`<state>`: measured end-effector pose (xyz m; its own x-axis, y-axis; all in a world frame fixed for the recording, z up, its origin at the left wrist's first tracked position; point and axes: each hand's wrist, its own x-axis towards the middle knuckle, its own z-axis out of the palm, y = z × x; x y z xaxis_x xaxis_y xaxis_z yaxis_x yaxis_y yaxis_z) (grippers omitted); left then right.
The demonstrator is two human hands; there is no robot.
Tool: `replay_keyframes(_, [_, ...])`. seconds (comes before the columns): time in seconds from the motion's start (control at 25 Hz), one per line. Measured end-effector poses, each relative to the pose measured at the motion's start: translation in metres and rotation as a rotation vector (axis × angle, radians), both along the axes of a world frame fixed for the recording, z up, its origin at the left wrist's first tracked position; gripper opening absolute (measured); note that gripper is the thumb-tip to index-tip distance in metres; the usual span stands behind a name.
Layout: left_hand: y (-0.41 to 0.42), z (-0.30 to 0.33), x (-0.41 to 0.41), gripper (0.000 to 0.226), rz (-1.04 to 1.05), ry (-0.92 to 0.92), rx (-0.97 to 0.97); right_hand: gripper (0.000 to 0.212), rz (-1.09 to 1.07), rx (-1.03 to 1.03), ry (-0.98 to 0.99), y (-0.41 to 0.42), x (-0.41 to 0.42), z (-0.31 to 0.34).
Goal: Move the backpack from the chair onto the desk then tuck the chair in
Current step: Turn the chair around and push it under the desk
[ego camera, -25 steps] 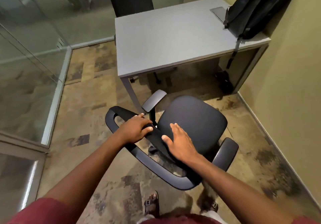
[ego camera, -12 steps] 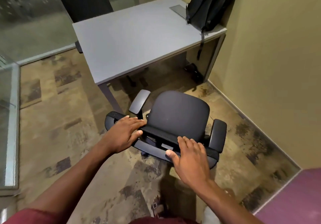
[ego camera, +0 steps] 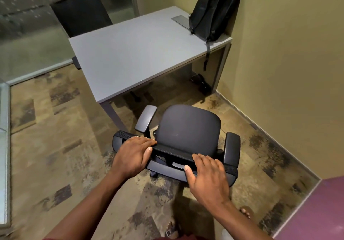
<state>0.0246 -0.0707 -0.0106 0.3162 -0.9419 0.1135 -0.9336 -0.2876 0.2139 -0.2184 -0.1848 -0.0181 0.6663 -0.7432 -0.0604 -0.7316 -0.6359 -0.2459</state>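
Note:
The black backpack point(ego camera: 214, 10) stands upright on the far right corner of the grey desk point(ego camera: 134, 53), leaning against the wall, one strap hanging over the desk edge. The black office chair point(ego camera: 188, 128) stands on the floor in front of the desk's near side, seat facing the desk, not under it. My left hand point(ego camera: 134, 154) grips the left part of the chair's backrest top. My right hand point(ego camera: 206, 172) lies over the right part of the same backrest edge, thumb underneath.
A second black chair point(ego camera: 81, 14) stands behind the desk's far side by the glass wall point(ego camera: 28, 40). The beige wall point(ego camera: 288, 72) runs close along the right. A dark object point(ego camera: 201, 83) lies on the floor under the desk. My sandalled feet show at the bottom.
The chair has turned so its seat faces the desk more squarely. My right hand went from the seat to the backrest top. My view swung and moved back a little.

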Motion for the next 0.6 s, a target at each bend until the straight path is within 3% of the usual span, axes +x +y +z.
replay_keyframes(0.6, [-0.075,0.005,-0.004,0.045,0.132,-0.006,-0.043,0.055,0.066,-0.085,-0.088,-0.095,0.012,-0.004])
